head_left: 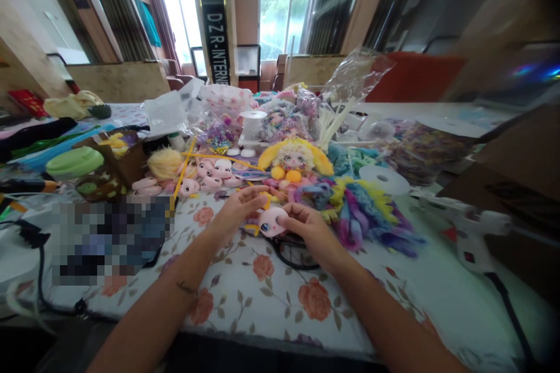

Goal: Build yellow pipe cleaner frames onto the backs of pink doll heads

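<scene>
Right hand [310, 227] is gripping a pale doll head [270, 222], thumb pressing on its front, fingers wrapping behind. Left hand [236, 211] is pinching what looks like a small yellow piece [266, 203] at the head's top edge; can't tell whether that piece is attached. Head is sitting between both hands, above the flowered tablecloth [236, 303], with black glasses [301, 267] lying just below it.

Status: the head is already showing a painted blue eye; the second is hiding under the thumb. No hair is showing on it, so I'm judging it early in assembly. Beyond the hands, a yellow-eared doll [294, 160] is wearing hair and ears, so it's looking much further along. Several loose doll faces [223, 169] are lying left of it, all looking bare. Colored curly strands [359, 215] are lying to the right; a glue gun [476, 233] is resting farther right.
</scene>
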`<action>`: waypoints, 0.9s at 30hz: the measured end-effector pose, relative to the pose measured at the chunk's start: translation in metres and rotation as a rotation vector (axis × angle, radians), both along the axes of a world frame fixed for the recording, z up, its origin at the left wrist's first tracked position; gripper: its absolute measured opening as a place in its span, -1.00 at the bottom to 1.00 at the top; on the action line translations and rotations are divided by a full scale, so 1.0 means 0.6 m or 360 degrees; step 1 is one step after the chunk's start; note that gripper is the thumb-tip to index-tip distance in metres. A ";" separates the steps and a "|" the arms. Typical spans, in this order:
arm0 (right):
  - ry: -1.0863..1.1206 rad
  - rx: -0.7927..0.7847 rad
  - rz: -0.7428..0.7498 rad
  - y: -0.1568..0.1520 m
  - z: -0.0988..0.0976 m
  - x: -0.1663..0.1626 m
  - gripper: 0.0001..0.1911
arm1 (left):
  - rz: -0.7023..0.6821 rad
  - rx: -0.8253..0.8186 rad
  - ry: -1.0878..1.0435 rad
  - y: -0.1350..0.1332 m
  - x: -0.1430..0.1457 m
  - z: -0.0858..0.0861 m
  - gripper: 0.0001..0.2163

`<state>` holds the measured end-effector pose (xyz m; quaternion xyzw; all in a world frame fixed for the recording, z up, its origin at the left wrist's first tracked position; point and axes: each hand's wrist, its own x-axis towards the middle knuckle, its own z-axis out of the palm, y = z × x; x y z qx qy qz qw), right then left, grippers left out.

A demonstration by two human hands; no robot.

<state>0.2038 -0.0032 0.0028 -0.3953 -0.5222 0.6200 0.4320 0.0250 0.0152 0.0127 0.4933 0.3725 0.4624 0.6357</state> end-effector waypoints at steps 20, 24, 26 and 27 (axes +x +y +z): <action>-0.0138 0.0179 -0.0422 0.008 -0.003 0.005 -0.71 | 0.1026 -0.0083 -0.0927 0.052 -0.069 0.015 -0.75; -0.0529 0.0467 -0.0480 0.016 -0.016 0.006 -0.73 | 0.1034 -0.0087 -0.1031 0.052 -0.060 0.014 -0.79; -0.0776 0.0673 -0.0462 0.027 -0.019 0.004 -0.79 | 0.1032 -0.0089 -0.1048 0.052 -0.054 0.010 -0.80; -0.0940 0.0788 -0.0425 0.034 -0.018 0.001 -0.81 | 0.1028 -0.0094 -0.1053 0.053 -0.051 0.008 -0.80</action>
